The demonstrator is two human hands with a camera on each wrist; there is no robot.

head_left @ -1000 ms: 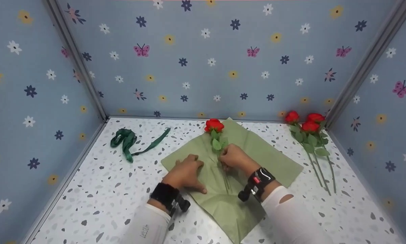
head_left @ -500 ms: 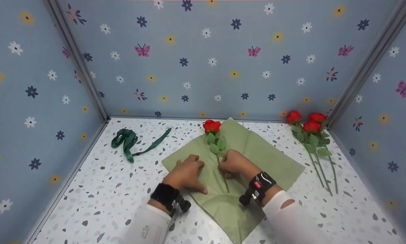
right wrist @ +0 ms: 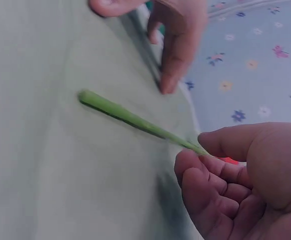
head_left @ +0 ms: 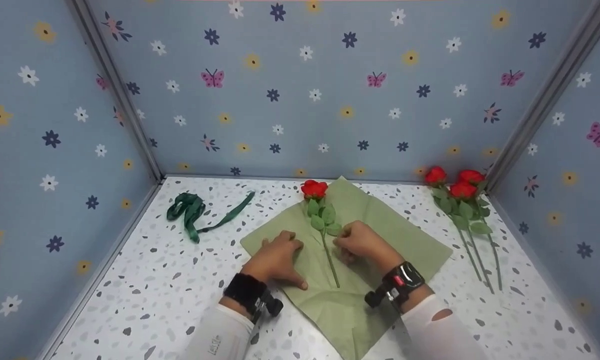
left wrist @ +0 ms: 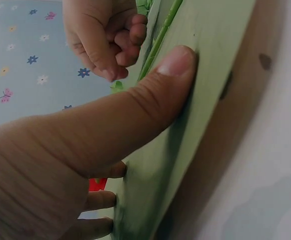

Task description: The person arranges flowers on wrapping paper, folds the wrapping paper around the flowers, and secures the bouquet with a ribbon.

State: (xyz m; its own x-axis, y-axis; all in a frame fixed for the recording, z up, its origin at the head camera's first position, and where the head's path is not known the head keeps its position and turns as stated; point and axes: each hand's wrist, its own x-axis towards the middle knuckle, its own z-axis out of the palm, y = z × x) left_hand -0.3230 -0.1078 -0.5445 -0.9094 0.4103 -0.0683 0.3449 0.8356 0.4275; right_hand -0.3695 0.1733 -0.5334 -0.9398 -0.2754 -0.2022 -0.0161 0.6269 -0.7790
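Note:
A single red rose (head_left: 314, 189) lies on the sheet of green wrapping paper (head_left: 400, 235), its leafy green stem (head_left: 331, 260) running down toward the near corner. Left of the stem, my left hand (head_left: 277, 257) rests on the paper with thumb and fingers spread; the left wrist view shows that thumb (left wrist: 170, 75) along the paper's edge. Just right of the stem hovers my right hand (head_left: 362, 242), its fingers loosely bent and apart from the stem. In the right wrist view, a gap shows between the right thumb (right wrist: 230, 140) and fingers, with nothing held.
Several items lie around the paper on the speckled white table (head_left: 144, 300). A dark green ribbon (head_left: 189, 212) sits loosely bunched at the left. Three more red roses (head_left: 463, 190) lie together at the right. Flower-patterned panels (head_left: 300, 100) enclose the back and both sides.
My right hand has let go of the rose's stem and moved slightly right. The rose first shifted a little left and now lies still. My left hand has stayed in place.

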